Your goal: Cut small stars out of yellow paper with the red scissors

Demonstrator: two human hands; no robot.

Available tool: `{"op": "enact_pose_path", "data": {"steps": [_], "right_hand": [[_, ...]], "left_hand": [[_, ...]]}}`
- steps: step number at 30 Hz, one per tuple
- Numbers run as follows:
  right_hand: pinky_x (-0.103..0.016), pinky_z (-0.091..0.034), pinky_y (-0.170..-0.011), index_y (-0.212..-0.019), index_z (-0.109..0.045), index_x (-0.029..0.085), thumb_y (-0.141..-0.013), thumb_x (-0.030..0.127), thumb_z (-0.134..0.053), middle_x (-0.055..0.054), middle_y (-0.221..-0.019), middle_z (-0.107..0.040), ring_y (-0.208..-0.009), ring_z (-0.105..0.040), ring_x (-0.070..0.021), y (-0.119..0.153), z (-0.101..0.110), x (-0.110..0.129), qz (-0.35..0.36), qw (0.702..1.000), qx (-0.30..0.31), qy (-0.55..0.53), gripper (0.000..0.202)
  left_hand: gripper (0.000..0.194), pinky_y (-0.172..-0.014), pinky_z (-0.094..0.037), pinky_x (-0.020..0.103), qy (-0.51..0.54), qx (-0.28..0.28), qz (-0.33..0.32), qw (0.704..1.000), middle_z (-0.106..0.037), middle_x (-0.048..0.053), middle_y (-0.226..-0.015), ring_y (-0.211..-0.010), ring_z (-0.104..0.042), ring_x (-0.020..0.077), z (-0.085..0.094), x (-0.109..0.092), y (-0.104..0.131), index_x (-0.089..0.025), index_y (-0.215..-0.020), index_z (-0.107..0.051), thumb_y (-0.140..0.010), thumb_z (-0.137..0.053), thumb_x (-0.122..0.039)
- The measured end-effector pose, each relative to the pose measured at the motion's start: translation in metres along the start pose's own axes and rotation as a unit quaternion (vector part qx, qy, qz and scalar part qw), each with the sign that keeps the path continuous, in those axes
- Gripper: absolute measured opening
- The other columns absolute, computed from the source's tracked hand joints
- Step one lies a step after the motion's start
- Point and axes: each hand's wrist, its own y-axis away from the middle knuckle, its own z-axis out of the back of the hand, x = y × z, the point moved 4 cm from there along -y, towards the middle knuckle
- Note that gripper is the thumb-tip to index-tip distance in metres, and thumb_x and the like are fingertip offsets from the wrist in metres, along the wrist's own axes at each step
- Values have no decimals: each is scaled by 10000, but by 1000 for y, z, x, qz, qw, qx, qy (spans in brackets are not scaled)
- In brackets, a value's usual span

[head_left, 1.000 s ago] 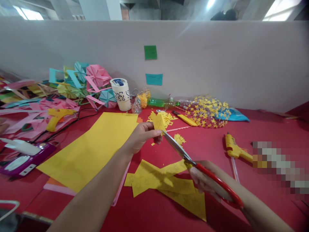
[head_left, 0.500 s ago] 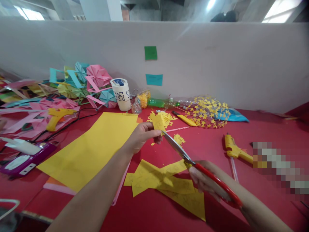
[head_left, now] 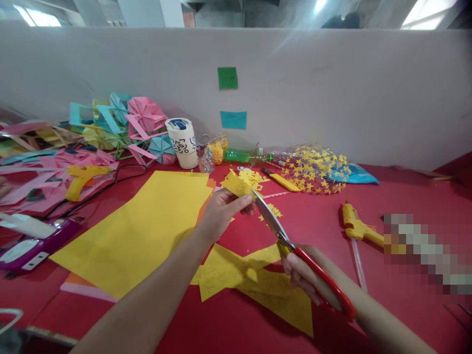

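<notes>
My left hand [head_left: 223, 212] pinches a small piece of yellow paper [head_left: 239, 186] with a star outline drawn on it. In my right hand [head_left: 303, 272] is a pair of scissors [head_left: 325, 281] with red handles. The blade tips meet the right edge of the paper piece, close to my left thumb. Below the hands lie several yellow paper strips [head_left: 221, 275] with faint drawn lines. Behind the blades sits a little heap of cut yellow stars [head_left: 273, 211], and farther back a pile of yellow paper scraps [head_left: 254, 178].
Large yellow sheets [head_left: 147, 221] cover the left middle of the red table [head_left: 206, 329]. A white cup [head_left: 183, 147], a yellow cutter knife [head_left: 283, 182] and a star-covered plastic bottle [head_left: 319, 169] stand or lie behind. Yellow glue guns lie left [head_left: 79, 183] and right [head_left: 356, 223]. A purple power strip [head_left: 47, 246] is at left.
The paper piece has turned from upright to leaning left in my left hand, which has shifted slightly right. The scissors have swung a little steeper, their handles moving left.
</notes>
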Motion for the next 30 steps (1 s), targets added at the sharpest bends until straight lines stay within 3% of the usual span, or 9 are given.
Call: {"op": "enact_pose_path", "data": {"steps": [20,26,30], "right_hand": [[-148,-263,-265,-685,-459,202,-709,902,-414,37,-503,-504,-287,-381,-44,-1,-1,-6,-54,998,-32,23,702],[-151,-223,-268,-670,-436,207,-763,854,-430,50,-489,-480,-287,-320,-30,3,0,4,-34,998,-44,32,654],[-153,-243,-306,-641,-393,213,-824,777,-459,68,-460,-428,-306,-358,-37,4,0,11,-22,998,-36,49,597]], "left_hand": [[174,-630,-486,246,36,-8,12,999,-694,20,-674,-624,-621,117,-6,5,1,-162,-720,-716,-827,-675,-294],[176,-643,-493,266,30,-13,23,999,-701,31,-679,-631,-629,131,-4,6,1,-160,-723,-715,-817,-680,-304],[166,-650,-494,275,35,-17,25,999,-701,27,-676,-623,-631,132,-2,7,0,-162,-725,-707,-805,-693,-306]]}}
